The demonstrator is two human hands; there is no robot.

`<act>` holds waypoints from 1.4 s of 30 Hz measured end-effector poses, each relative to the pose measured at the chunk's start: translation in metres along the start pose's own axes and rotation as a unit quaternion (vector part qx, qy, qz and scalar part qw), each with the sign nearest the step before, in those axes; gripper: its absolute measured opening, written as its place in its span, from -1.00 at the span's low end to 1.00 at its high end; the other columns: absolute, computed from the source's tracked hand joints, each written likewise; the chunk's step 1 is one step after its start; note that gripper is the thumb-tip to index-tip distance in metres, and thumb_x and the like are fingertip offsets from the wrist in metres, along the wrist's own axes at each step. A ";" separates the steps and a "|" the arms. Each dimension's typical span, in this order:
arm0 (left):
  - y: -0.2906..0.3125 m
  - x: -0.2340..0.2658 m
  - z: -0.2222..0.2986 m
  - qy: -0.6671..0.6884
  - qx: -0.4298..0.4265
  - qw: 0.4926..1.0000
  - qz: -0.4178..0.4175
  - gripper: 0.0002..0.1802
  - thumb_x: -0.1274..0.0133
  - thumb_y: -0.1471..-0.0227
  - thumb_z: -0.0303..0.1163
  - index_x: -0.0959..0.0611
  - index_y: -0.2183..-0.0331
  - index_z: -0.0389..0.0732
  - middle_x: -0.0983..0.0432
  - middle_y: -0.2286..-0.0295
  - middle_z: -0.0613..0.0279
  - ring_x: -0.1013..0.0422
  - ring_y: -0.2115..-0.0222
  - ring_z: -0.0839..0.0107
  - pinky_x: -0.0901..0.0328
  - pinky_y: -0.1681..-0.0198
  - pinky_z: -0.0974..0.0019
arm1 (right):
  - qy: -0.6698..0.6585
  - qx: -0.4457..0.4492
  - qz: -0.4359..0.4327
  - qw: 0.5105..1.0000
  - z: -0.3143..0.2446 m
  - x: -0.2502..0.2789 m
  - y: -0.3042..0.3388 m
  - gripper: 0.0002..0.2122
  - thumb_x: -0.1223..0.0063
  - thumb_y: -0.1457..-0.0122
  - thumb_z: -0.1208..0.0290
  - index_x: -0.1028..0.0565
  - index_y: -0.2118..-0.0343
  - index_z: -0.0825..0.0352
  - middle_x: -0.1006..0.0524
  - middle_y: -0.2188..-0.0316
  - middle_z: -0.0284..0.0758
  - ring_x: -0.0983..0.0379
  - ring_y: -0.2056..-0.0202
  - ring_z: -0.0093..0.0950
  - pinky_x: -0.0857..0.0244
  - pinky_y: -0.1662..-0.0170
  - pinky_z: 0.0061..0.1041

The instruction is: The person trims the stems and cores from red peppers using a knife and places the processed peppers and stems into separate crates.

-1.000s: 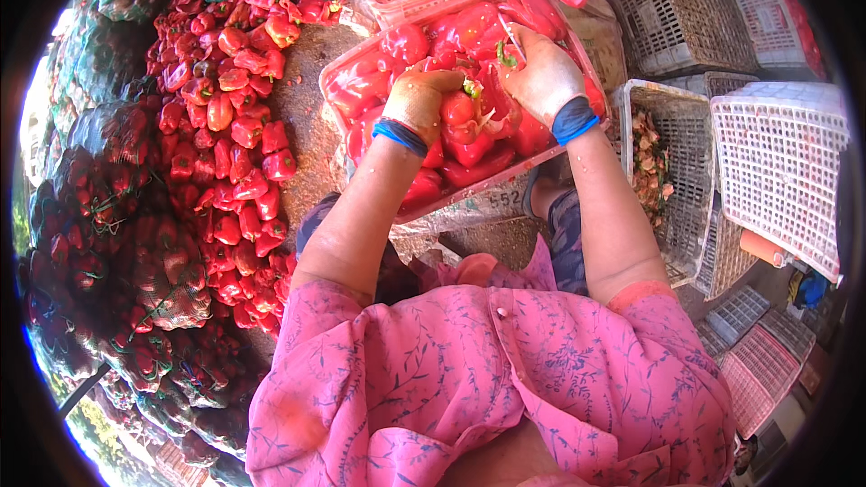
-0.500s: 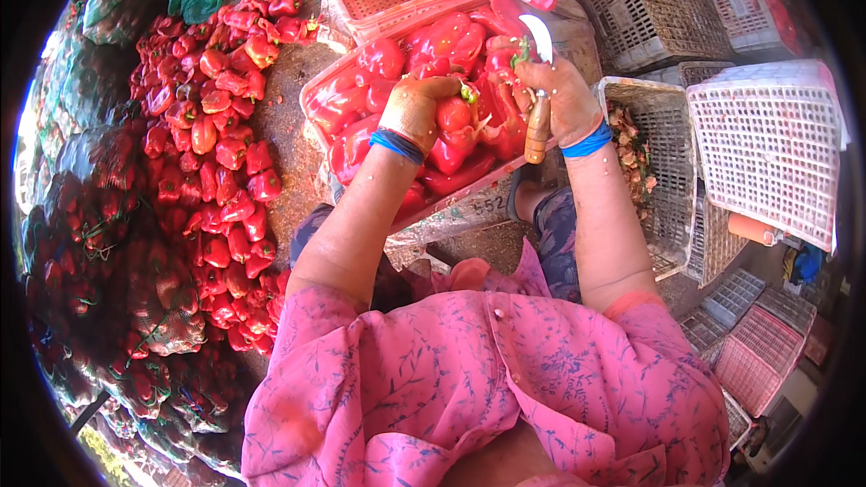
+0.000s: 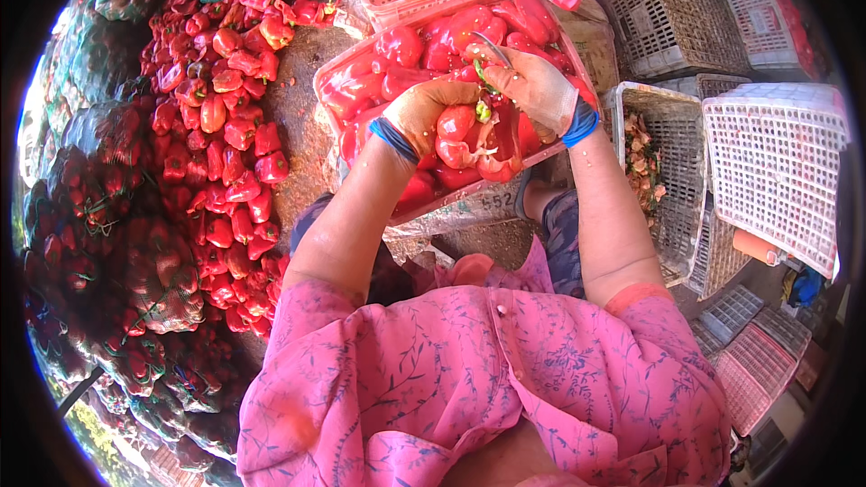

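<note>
So, red pepper point(image 3: 457, 137) held in left hand point(image 3: 419, 115).

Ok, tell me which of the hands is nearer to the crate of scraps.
Right. The right hand is to the left of the crate of scraps, apart from it; the left hand is farther left, beyond the right hand.

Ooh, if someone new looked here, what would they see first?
Probably the long heap of red bell peppers on the left. Then the pink crate of glossy peppers at upper middle, where the left grip has an opened red bell pepper and the right grip a curved knife.
</note>
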State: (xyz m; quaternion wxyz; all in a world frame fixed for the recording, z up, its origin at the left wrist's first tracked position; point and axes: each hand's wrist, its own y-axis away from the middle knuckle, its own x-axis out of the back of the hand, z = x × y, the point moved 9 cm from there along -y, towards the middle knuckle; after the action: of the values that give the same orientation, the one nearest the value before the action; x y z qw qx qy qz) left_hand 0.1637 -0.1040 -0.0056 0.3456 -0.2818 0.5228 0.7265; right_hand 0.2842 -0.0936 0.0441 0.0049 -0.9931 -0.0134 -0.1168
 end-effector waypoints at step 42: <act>-0.014 0.023 0.041 -0.094 -0.270 0.944 0.168 -0.81 -0.14 -0.06 -0.38 -0.68 0.35 -0.33 -0.61 0.44 0.13 -0.53 0.46 0.40 -0.44 0.39 0.33 | 0.302 -0.108 0.174 0.931 -0.025 0.008 0.019 -0.79 -0.11 -0.09 0.19 -0.62 0.34 0.19 -0.59 0.39 -0.11 -0.54 0.32 -0.08 -0.43 0.23 -0.16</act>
State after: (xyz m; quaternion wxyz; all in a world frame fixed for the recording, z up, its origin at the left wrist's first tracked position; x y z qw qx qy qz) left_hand 0.1591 -0.0573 -0.0195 0.1774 -0.2033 0.3122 0.9109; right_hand 0.2865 -0.1124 0.0697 -0.0780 -0.8921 0.1744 -0.4094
